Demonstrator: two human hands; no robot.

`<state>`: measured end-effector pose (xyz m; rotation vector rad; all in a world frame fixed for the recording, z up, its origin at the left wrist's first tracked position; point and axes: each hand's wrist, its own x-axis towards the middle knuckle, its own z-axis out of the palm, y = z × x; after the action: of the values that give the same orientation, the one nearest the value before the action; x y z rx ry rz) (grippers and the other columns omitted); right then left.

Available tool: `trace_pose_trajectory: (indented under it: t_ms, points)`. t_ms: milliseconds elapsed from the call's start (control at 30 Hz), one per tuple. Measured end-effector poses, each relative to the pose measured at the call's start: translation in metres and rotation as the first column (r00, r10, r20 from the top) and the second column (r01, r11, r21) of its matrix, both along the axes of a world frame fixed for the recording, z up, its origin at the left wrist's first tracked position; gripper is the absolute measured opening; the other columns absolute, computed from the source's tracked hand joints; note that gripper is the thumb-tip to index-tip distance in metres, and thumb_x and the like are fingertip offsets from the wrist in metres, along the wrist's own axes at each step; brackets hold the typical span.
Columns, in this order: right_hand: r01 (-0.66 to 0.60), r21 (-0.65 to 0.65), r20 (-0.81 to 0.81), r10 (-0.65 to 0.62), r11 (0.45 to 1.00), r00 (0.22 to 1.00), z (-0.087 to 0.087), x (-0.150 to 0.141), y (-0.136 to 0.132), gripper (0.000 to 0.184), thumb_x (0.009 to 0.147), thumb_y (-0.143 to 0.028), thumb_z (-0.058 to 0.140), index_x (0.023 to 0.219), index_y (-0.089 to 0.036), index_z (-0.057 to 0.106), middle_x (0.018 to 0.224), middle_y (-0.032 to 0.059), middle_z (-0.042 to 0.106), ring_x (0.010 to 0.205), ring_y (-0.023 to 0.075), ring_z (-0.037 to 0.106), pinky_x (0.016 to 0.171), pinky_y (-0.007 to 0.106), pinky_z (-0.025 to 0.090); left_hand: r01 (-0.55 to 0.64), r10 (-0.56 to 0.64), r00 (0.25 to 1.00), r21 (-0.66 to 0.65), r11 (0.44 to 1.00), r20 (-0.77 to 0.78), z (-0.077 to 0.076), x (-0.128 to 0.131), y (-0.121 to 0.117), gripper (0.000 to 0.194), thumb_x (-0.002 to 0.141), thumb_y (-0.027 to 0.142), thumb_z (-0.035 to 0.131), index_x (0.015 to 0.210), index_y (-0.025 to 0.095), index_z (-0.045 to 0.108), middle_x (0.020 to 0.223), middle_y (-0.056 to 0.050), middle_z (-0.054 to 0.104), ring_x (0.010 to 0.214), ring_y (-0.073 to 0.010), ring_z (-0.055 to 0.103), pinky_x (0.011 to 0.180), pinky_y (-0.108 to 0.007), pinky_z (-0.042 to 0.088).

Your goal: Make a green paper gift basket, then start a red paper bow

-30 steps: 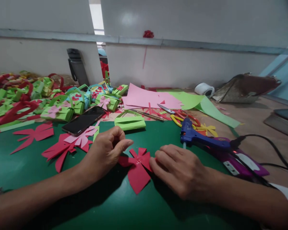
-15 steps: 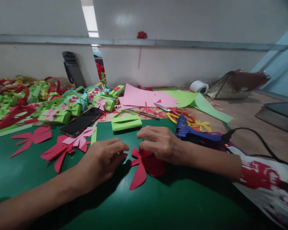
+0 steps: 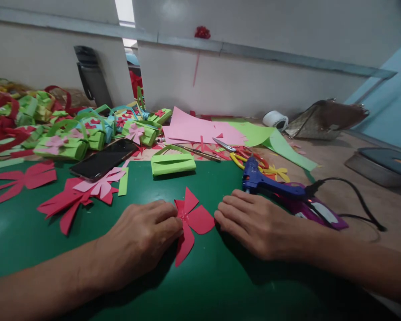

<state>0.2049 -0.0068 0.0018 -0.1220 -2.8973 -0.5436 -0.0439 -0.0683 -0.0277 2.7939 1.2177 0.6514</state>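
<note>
A red paper flower (image 3: pixel 200 220) lies on the green work surface, its petals spread and small glossy specks at its centre. My left hand (image 3: pixel 143 236) is closed on the flower's left side, thumb and fingers pinching the paper there. At the tip of the right petal rests my right hand (image 3: pixel 254 223), fingers stretched side by side and slightly bent; its thumb is hidden. Behind the flower sits a small light green folded paper bag (image 3: pixel 173 165) with a handle. A blue glue gun (image 3: pixel 270 183) lies just beyond my right hand.
On the left are more red paper flowers (image 3: pixel 70 203), a pink paper flower (image 3: pixel 103 182), a phone (image 3: pixel 103 159) and a heap of paper bags (image 3: pixel 67 145). Scissors (image 3: pixel 225 145), pink sheets (image 3: pixel 200 129) and a dark bottle (image 3: pixel 92 76) stand or lie further back. A cord (image 3: pixel 357 187) runs at right.
My right hand has drawn back to the right, uncovering the right petal. My left hand has come onto the flower's left side. The camera view has shifted and tilted slightly.
</note>
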Motion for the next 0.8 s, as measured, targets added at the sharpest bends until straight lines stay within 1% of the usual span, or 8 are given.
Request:
trace_pose_trajectory:
  t_ms: [100, 333, 467, 600, 667, 733, 767, 800]
  points:
    - [-0.031, 0.056, 0.04, 0.029, 0.998, 0.999, -0.004, -0.004, -0.007, 0.023, 0.088, -0.009, 0.039, 0.086, -0.011, 0.061, 0.077, 0.0115, 0.063, 0.075, 0.0203, 0.055, 0.067, 0.036, 0.04, 0.019, -0.024, 0.998, -0.085, 0.996, -0.058, -0.001, 0.0, -0.001, 0.02, 0.09, 0.015, 0.041, 0.077, 0.017, 0.056, 0.072, -0.002, 0.055, 0.063, -0.0132, 0.043, 0.055, -0.025, 0.034]
    - [0.067, 0.001, -0.003, -0.067, 0.998, 0.998, -0.007, -0.011, -0.006, 0.024, 0.088, -0.01, 0.037, 0.084, -0.013, 0.061, 0.08, 0.011, 0.062, 0.074, 0.0185, 0.054, 0.063, 0.031, 0.04, 0.022, -0.022, 1.0, 0.024, 0.999, -0.023, -0.002, 0.006, 0.0, 0.018, 0.09, 0.022, 0.044, 0.077, 0.017, 0.056, 0.068, -0.001, 0.054, 0.06, -0.0131, 0.041, 0.053, -0.026, 0.029]
    - [0.088, 0.002, -0.067, -0.087, 0.996, 0.994, -0.004, -0.015, -0.008, 0.025, 0.088, -0.009, 0.037, 0.082, -0.013, 0.061, 0.081, 0.0117, 0.063, 0.08, 0.0198, 0.055, 0.066, 0.032, 0.042, -0.011, 0.008, 1.0, 0.159, 0.987, 0.02, 0.004, 0.019, -0.001, 0.015, 0.088, 0.025, 0.049, 0.078, 0.017, 0.056, 0.068, -0.001, 0.054, 0.06, -0.0137, 0.042, 0.051, -0.026, 0.028]
    - [0.062, 0.017, -0.096, -0.061, 0.998, 0.994, -0.003, -0.019, -0.01, 0.023, 0.086, -0.007, 0.04, 0.082, -0.011, 0.062, 0.085, 0.014, 0.064, 0.085, 0.0234, 0.057, 0.069, 0.036, 0.044, -0.047, 0.055, 0.998, 0.164, 0.985, -0.044, 0.006, 0.03, 0.0, 0.021, 0.087, 0.014, 0.042, 0.069, 0.017, 0.053, 0.064, -0.001, 0.052, 0.055, -0.0136, 0.042, 0.047, -0.026, 0.023]
    - [0.06, -0.042, -0.147, -0.066, 0.997, 0.987, -0.003, -0.02, -0.009, 0.023, 0.086, -0.007, 0.04, 0.083, -0.011, 0.062, 0.087, 0.0144, 0.065, 0.086, 0.0241, 0.057, 0.071, 0.037, 0.044, -0.071, 0.079, 0.996, 0.16, 0.985, -0.043, 0.004, 0.032, 0.001, 0.023, 0.086, 0.009, 0.039, 0.068, 0.017, 0.052, 0.063, -0.001, 0.053, 0.054, -0.0133, 0.043, 0.046, -0.026, 0.023]
    - [0.098, -0.202, -0.234, -0.146, 0.974, 0.961, -0.003, -0.019, -0.006, 0.02, 0.086, -0.008, 0.042, 0.086, -0.011, 0.062, 0.09, 0.0135, 0.065, 0.086, 0.0227, 0.057, 0.072, 0.037, 0.045, -0.094, 0.096, 0.995, 0.154, 0.984, 0.0, 0.001, 0.033, 0.002, 0.02, 0.085, 0.009, 0.04, 0.072, 0.018, 0.054, 0.064, 0.0, 0.054, 0.054, -0.013, 0.045, 0.046, -0.025, 0.024]
    - [0.12, -0.323, -0.267, -0.212, 0.939, 0.94, -0.002, -0.019, -0.004, 0.017, 0.086, -0.01, 0.045, 0.088, -0.012, 0.061, 0.092, 0.0125, 0.065, 0.087, 0.0218, 0.057, 0.074, 0.037, 0.046, -0.105, 0.103, 0.994, 0.15, 0.983, 0.025, 0.0, 0.033, 0.003, 0.018, 0.085, 0.01, 0.042, 0.074, 0.018, 0.054, 0.064, 0.001, 0.054, 0.054, -0.0128, 0.045, 0.047, -0.025, 0.025]
    - [0.143, -0.456, -0.275, -0.292, 0.878, 0.916, -0.002, -0.018, -0.003, 0.013, 0.084, -0.012, 0.05, 0.091, -0.013, 0.061, 0.095, 0.0112, 0.064, 0.089, 0.0208, 0.057, 0.077, 0.036, 0.046, -0.117, 0.111, 0.993, 0.145, 0.982, 0.05, -0.001, 0.033, 0.003, 0.016, 0.085, 0.011, 0.043, 0.076, 0.019, 0.055, 0.063, 0.001, 0.053, 0.053, -0.0126, 0.044, 0.047, -0.025, 0.025]
